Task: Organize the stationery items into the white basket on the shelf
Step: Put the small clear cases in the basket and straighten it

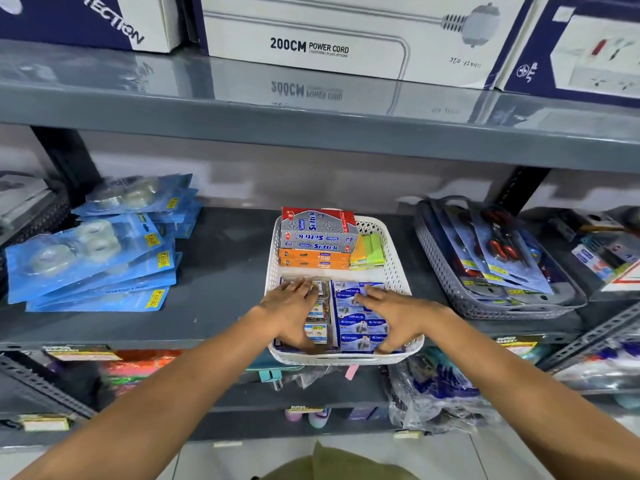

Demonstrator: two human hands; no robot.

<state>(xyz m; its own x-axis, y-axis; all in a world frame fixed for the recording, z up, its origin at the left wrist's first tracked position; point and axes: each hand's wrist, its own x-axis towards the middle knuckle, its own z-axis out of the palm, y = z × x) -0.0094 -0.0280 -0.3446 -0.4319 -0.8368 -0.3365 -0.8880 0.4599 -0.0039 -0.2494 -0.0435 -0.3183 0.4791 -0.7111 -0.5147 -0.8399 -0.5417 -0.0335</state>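
Head view, white basket (pixel 398 258) at frame centre on a grey shelf (pixel 225 271), left hand (pixel 294 315) spread flat on clear clip boxes (pixel 317 332), right hand (pixel 393 318) spread flat on blue staple boxes (pixel 353 317), neither grasping, grey Softek boxes (pixel 318 233) at the basket's rear.

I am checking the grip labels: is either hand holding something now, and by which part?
Nothing is lifted. The left hand presses flat on the clear boxes, the right hand on the blue boxes, inside the white basket.
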